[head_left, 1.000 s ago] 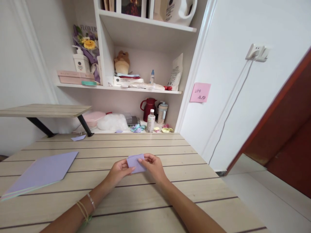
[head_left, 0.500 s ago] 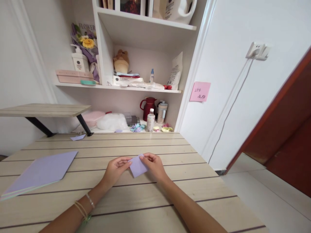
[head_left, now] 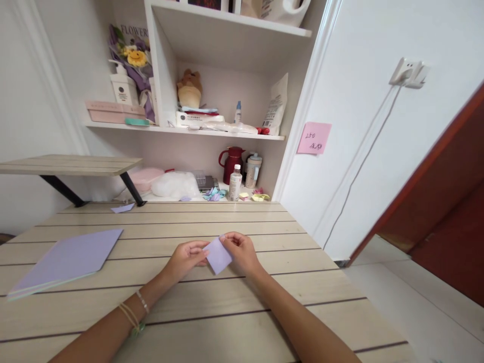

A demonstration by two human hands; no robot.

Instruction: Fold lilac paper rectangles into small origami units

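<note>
- The person's left hand (head_left: 189, 258) pinches a small purple paper (head_left: 218, 258) at its left corner.
- The right hand (head_left: 241, 251) holds the same paper near its top corner, above the slatted table (head_left: 212, 325).
- A stack of larger sheets (head_left: 71, 254), purple on top, lies to the left.
- A purple scrap (head_left: 123, 208) rests beside the black leg (head_left: 132, 188) of a raised shelf (head_left: 71, 164).
- Behind, a white-capped bottle (head_left: 235, 183) stands between blue-and-purple paper pieces (head_left: 215, 194) and yellow ones (head_left: 260, 197), near a red jug (head_left: 230, 164).

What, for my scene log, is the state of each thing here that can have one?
Small purple paper, held by two corners
Left hand, pinching its left corner
Right hand, pinching its upper corner
Purple-topped sheets, lying flat
Clear bottle, upright, capped
Red jug, upright
Pale tumbler, upright, lidded
Plug, plugged in
Pink note, stuck up
</note>
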